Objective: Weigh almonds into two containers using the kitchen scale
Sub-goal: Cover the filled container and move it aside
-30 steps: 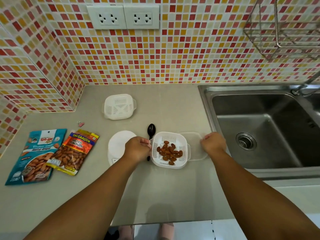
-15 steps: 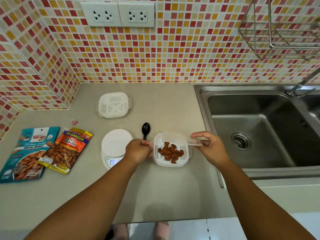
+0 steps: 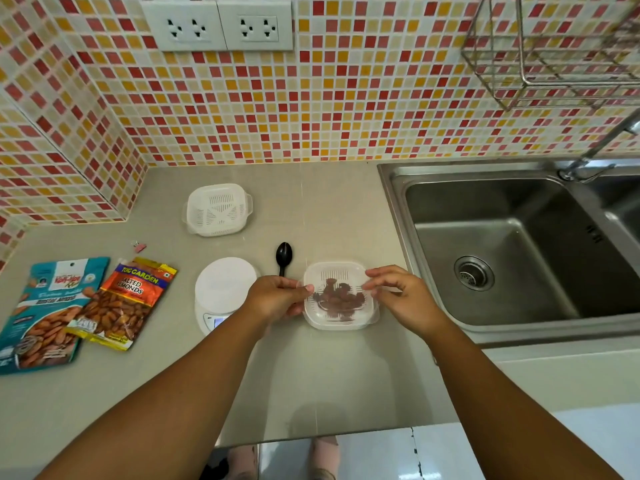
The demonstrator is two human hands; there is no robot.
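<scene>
Near the front edge of the grey worktop (image 3: 311, 375), just left of the steel sink (image 3: 502, 258), stands a white slotted plastic container (image 3: 341, 318) holding a small heap of brown almonds (image 3: 337, 299). A clear plastic lid (image 3: 334, 271), which half a second ago was held tilted at the container's right side, now lies over the container, so the almonds show through it. By judgement, this portion is already weighed and is being closed; the lid does not yet look pressed home all round.

Left hand (image 3: 277, 297): fingers loosely curled, tips pinching the left rim of the lid and container. Right hand (image 3: 398, 294): fingers bent, thumb and fingertips gripping the lid's right edge. Neither hand holds anything else.

A round white kitchen scale (image 3: 221, 292) sits just left of the container, its pan bare, partly behind the left wrist. A black plastic spoon (image 3: 284, 256) lies between scale and container, on the far side. A second white slotted container (image 3: 217, 209) stands farther back, with no almonds visible in it; by judgement, it is the portion still to weigh. Two printed almond packets, one orange (image 3: 121, 303) and one teal (image 3: 48, 313), lie at the left.
</scene>
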